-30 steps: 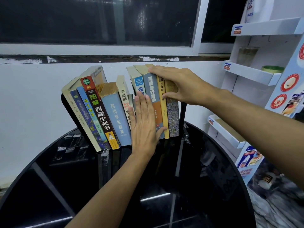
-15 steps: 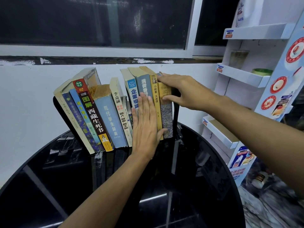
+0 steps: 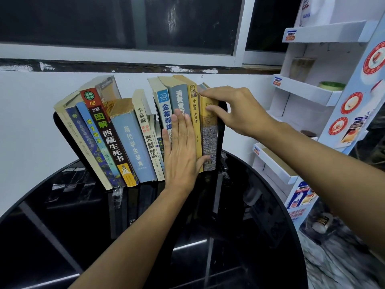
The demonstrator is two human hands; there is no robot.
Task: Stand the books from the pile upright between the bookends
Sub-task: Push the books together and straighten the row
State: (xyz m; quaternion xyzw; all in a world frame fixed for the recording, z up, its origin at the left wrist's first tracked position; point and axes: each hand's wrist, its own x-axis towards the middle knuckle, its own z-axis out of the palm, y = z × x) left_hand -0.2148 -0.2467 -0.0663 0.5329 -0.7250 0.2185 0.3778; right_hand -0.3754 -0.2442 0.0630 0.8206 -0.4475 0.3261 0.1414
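A: Black glass for the surface [image 3: 229,257], round and glossy. And the books [image 3: 133,142]?
B: Upright in one row at the back edge, close against the white wall [image 3: 27,126]. Packed between a black left bookend [image 3: 57,126] and a black right bookend [image 3: 222,132].
A: All straight?
B: Not quite. Leaning leftwards on the left half, tops tipped towards that bookend. Close to vertical on the right half.
A: Left hand [image 3: 181,157]?
B: Laid flat on the spines near the middle of the row, over a blue-and-white one and a grey one. Fingers [image 3: 183,130] straight and pressed together, pointing up. Thumb out to the right, touching the foot of a yellow spine.
A: Right hand [image 3: 237,109]?
B: Up at the top of the last book [image 3: 209,149], the one touching the right bookend. Index finger over its top edge, thumb on its spine, pinching it between them. Other fingers curled and mostly hidden; cannot tell what touched there.
A: Anything beside?
B: White rack [image 3: 308,97] to the right, with a green roll [image 3: 331,85] on one shelf. Dark window [image 3: 104,21] above the wall.
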